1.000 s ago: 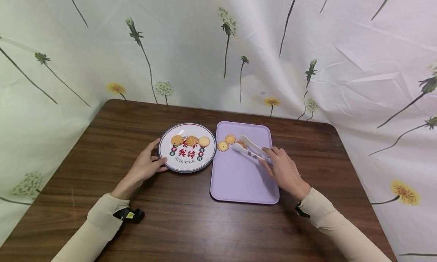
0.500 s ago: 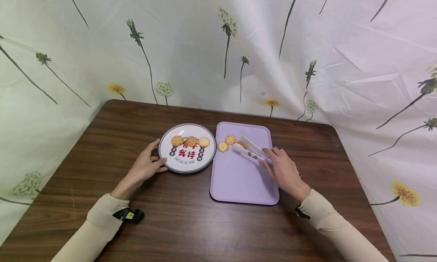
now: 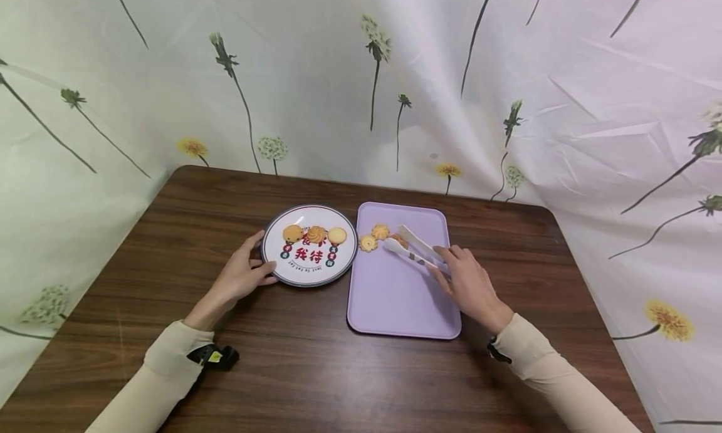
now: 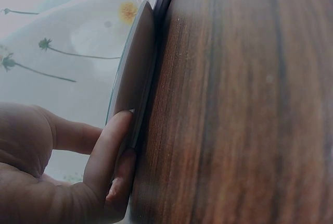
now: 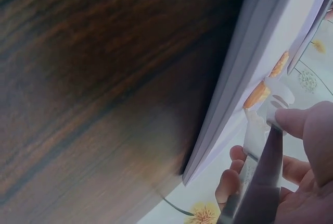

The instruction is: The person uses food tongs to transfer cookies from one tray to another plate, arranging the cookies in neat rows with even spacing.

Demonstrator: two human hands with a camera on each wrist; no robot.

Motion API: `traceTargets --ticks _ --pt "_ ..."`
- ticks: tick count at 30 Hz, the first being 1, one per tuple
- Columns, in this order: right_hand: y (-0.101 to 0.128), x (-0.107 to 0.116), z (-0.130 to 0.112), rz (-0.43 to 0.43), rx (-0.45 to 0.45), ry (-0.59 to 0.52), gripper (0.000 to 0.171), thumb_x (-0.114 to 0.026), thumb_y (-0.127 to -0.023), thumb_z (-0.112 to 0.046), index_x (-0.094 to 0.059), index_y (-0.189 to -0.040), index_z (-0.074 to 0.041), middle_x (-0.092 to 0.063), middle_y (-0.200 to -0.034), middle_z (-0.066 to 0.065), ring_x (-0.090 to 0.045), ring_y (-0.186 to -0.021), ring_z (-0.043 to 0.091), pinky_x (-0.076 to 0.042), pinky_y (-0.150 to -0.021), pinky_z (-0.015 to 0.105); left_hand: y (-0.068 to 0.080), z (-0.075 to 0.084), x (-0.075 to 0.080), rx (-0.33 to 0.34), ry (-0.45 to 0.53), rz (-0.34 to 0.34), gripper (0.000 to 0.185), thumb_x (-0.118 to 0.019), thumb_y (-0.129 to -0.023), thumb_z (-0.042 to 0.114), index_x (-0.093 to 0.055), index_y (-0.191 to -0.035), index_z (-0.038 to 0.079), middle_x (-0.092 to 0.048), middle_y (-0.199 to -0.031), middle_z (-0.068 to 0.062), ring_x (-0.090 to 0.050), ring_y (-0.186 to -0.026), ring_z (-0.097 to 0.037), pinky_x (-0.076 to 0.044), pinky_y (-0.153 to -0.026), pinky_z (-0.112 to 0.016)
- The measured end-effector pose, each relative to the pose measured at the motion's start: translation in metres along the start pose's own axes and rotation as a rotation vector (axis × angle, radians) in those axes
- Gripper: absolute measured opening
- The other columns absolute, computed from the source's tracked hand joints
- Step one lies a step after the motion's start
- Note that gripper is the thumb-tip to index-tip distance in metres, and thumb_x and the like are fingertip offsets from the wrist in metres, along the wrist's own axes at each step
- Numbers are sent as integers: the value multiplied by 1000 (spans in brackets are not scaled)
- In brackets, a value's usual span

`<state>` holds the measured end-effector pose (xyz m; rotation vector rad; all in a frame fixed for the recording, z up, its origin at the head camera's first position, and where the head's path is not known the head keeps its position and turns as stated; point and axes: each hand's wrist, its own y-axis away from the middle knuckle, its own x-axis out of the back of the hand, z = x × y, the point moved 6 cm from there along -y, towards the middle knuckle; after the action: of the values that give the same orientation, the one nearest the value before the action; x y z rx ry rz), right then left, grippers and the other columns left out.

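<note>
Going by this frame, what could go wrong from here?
The browner cookie between the white tongs might slip or crumble if squeezed hard. The two flower-shaped cookies beside it on the purple tray could get nudged. The left hand grips the plate, so a tilt might slide its three cookies.

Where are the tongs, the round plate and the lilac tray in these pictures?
Tongs (image 3: 416, 239), head view: about midway along the far prong.
Round plate (image 3: 309, 277), head view: bare white near its lower edge.
Lilac tray (image 3: 403, 295), head view: bare surface below its middle.
</note>
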<state>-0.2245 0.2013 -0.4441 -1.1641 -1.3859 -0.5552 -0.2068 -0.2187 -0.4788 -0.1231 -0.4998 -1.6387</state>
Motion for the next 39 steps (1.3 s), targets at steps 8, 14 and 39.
traceTargets --ticks 8,14,39 --pt "-3 1 -2 40 42 1 41 -73 -99 -31 -68 -130 -5 -68 -103 11 -60 -84 29 -58 -64 48 0 1 0 -1 4 -3 83 -56 -105 3 -3 -168 6 -23 -162 -33 -58 -123 -39 -68 -80 -20" --pt "-3 1 -1 47 46 -2 41 -73 -99 -30 -69 -131 -6 -69 -103 11 -59 -82 28 -56 -62 45 1 3 0 -2 4 -7 84 -56 -105 3 -2 -169 7 -16 -168 -31 -58 -125 -39 -68 -80 -19" --pt "-24 14 -23 93 110 -35 40 -75 -98 -28 -68 -132 -7 -68 -103 11 -57 -83 28 -56 -64 41 -1 0 0 18 3 -5 82 -54 -106 4 -2 -169 8 -19 -167 -31 -60 -122 -38 -68 -82 -20"
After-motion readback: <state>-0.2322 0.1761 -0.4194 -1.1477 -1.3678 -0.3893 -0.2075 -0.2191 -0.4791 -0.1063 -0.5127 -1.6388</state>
